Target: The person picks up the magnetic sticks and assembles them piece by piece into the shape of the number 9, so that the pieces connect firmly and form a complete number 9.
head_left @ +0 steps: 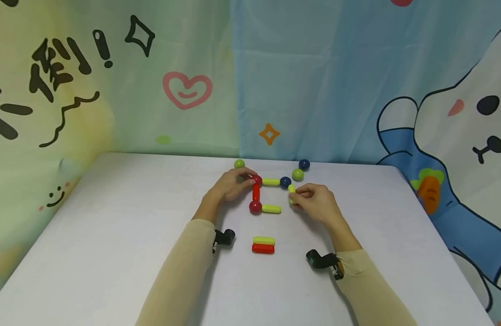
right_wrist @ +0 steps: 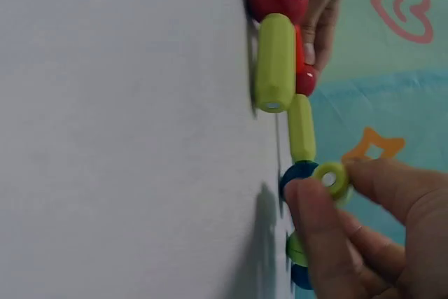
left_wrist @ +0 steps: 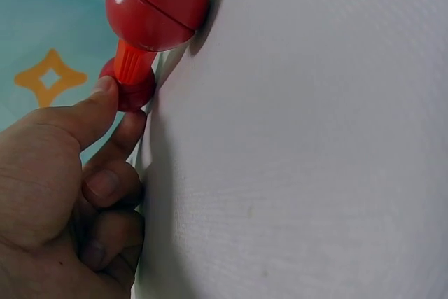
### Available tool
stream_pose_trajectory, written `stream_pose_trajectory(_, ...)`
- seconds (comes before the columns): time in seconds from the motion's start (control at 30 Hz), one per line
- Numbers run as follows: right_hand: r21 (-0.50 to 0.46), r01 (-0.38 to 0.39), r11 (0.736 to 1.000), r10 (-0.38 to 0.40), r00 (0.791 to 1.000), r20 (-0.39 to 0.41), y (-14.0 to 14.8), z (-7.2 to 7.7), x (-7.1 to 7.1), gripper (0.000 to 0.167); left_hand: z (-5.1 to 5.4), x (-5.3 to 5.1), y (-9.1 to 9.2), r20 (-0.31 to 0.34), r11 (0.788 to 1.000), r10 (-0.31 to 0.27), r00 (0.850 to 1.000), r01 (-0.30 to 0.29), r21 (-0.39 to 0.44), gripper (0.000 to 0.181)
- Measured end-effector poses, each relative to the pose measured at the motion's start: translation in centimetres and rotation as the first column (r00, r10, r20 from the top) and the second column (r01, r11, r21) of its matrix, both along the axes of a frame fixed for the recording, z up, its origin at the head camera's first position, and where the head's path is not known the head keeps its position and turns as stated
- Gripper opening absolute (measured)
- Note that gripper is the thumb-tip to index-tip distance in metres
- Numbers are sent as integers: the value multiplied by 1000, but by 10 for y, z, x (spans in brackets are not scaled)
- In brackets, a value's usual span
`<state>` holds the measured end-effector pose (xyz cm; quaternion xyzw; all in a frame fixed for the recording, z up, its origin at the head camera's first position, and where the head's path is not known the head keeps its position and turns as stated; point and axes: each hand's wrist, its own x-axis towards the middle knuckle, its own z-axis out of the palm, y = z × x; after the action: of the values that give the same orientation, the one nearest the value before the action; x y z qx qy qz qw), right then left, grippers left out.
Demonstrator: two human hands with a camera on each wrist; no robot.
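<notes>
My left hand [head_left: 232, 184] pinches a red ball [head_left: 257, 180] at the far left corner of a joined ball-and-stick frame. A red stick [head_left: 256, 193] links it to a nearer red ball [head_left: 255, 207], from which a yellow-green stick [head_left: 271, 208] points right. Along the far side, another yellow-green stick [head_left: 271, 182] runs to a dark blue ball [head_left: 285, 182]. Between thumb and fingers, my right hand [head_left: 317, 201] holds a loose yellow-green stick [right_wrist: 330, 178] beside that blue ball. Whether the two touch, I cannot tell.
Nearer me on the white table [head_left: 112, 253] lie a yellow-green stick [head_left: 264, 240] and a red stick [head_left: 263, 248], side by side. Toward the back edge sit a green ball [head_left: 239, 163], another green ball [head_left: 297, 174] and a dark blue ball [head_left: 304, 165]. A printed curtain [head_left: 307, 81] hangs behind.
</notes>
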<state>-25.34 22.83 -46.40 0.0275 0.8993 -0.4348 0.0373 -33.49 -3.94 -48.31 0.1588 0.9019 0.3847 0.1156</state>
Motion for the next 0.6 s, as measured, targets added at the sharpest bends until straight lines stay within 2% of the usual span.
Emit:
stream_pose_trajectory(0.17, -11, 43, 999, -42, 998, 42, 0, -3, -5, 41, -1, 0, -2, -9, 1000, -11, 1000, 11, 5, 32)
stream_pose_trajectory(0.33, -29, 36, 999, -34, 997, 71, -4, -5, -8, 43, -4, 1, -4, -21, 1000, -2, 1000, 1, -17, 33)
stream_pose_trajectory(0.47, -65, 61, 996, -55, 994, 95, -8, -5, -9, 42, -3, 1, -3, -25, 1000, -12, 1000, 13, 3, 33)
stream_pose_trajectory(0.6, -62, 63, 996, -57, 994, 95, -11, -4, -10, 41, 0, 1, -2, -18, 1000, -9, 1000, 9, 11, 32)
